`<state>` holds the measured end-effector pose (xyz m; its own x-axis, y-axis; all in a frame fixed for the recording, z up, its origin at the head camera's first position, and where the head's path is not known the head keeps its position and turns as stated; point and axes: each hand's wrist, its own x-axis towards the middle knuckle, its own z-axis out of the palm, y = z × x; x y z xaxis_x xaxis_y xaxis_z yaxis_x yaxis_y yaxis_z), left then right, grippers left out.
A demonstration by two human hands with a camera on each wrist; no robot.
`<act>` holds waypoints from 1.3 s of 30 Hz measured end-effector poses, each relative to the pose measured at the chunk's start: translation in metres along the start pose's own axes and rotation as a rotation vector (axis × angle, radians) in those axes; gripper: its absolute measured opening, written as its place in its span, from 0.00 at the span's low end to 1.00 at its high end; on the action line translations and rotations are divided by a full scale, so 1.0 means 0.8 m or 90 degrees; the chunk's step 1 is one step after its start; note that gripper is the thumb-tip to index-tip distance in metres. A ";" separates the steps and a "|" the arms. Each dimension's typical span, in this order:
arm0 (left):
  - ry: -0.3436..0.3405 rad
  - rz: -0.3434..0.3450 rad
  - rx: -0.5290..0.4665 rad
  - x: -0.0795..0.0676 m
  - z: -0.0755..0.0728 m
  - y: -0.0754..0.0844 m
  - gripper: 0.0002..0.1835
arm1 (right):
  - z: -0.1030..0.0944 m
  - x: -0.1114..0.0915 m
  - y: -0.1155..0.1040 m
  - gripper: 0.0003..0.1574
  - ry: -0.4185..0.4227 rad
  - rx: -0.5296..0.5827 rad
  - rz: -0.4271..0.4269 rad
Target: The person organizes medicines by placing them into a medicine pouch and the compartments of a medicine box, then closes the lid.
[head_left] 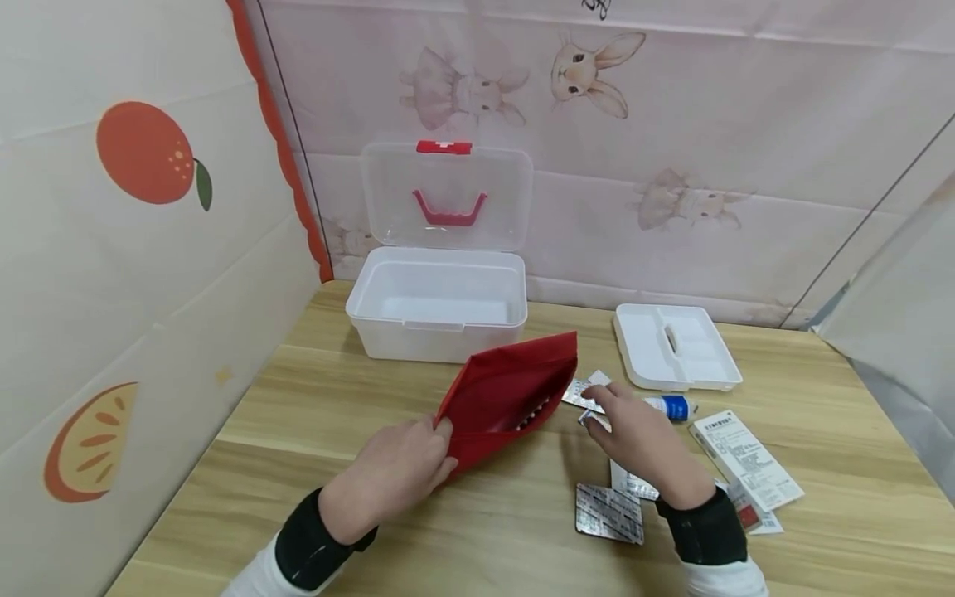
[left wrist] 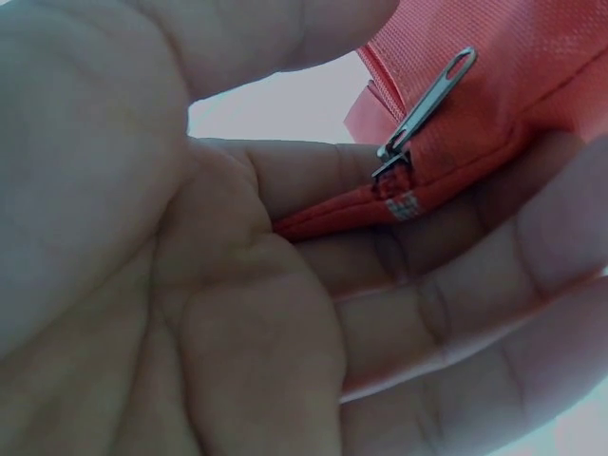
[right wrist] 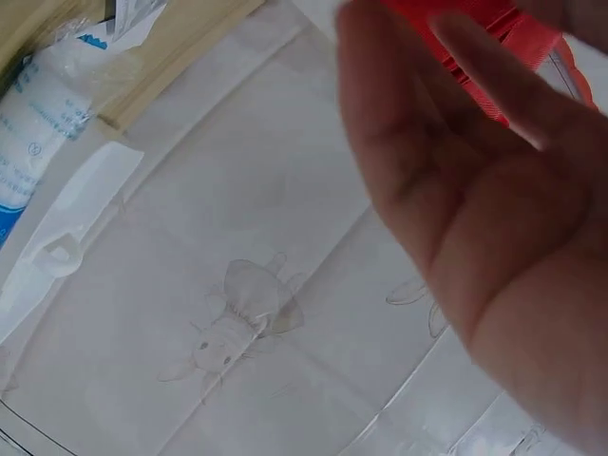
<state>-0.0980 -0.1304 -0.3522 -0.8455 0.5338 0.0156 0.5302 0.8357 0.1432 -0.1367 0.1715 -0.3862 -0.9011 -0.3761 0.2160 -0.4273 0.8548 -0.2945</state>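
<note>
My left hand [head_left: 403, 464] grips a red zip pouch [head_left: 515, 373] by its near left corner, thumb on top. The pouch is tilted, its mouth gaping, with the zipper teeth showing along one edge. In the left wrist view a metal zipper pull [left wrist: 427, 104] hangs at the end of the pouch's seam, beside the fingers. My right hand [head_left: 634, 427] is to the right of the pouch, fingers apart and slightly bent. Its fingertips are right by silver blister packs [head_left: 582, 396]. Nothing shows in the fingers in the right wrist view.
A clear-lidded white box [head_left: 436, 340] stands open at the back. To its right lie a white divided tray [head_left: 705, 348], a blue-and-white tube [head_left: 675, 407] and a white medicine carton [head_left: 746, 460]. Another blister pack [head_left: 608, 514] lies near the front.
</note>
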 end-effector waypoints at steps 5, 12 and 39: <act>-0.004 -0.003 -0.006 -0.001 0.000 0.000 0.17 | -0.002 -0.005 0.005 0.22 -0.189 0.010 0.080; -0.011 -0.008 -0.001 0.003 -0.001 -0.001 0.16 | -0.001 -0.004 0.017 0.28 -0.237 0.013 0.146; -0.008 -0.007 -0.003 0.000 -0.001 0.000 0.16 | 0.008 -0.002 0.027 0.24 -0.283 -0.007 0.213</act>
<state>-0.0982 -0.1301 -0.3515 -0.8501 0.5265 0.0010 0.5209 0.8407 0.1479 -0.1448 0.1886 -0.3989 -0.9332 -0.1955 -0.3016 -0.1134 0.9564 -0.2693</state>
